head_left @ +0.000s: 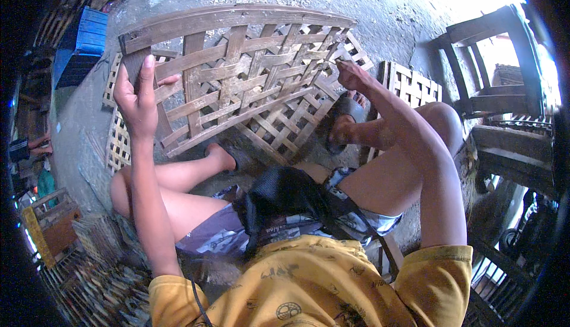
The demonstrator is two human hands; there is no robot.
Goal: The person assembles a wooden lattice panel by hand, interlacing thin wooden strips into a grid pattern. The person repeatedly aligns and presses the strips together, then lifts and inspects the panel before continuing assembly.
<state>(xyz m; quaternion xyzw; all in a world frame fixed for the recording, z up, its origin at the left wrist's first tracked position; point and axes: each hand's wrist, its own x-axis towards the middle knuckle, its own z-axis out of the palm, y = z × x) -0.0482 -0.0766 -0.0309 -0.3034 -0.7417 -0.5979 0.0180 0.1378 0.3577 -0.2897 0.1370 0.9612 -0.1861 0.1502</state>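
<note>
A framed wooden lattice panel (237, 17) of woven slats is tilted up in front of me, between my two hands. My left hand (138, 98) is closed round its left end piece, with the thumb in front. At the panel's right end, my right hand (354, 79) is closed on the edge; its fingertips are partly hidden. Under the raised panel lies another woven lattice panel (285, 126), set at an angle on the ground between my feet.
More lattice panels lie at the left (119, 143) and right (418, 88). A blue crate (83, 39) stands far left, a wooden frame (454, 39) far right. Stacked slats (101, 250) are at lower left. Another person's hands (40, 144) show at the left rim.
</note>
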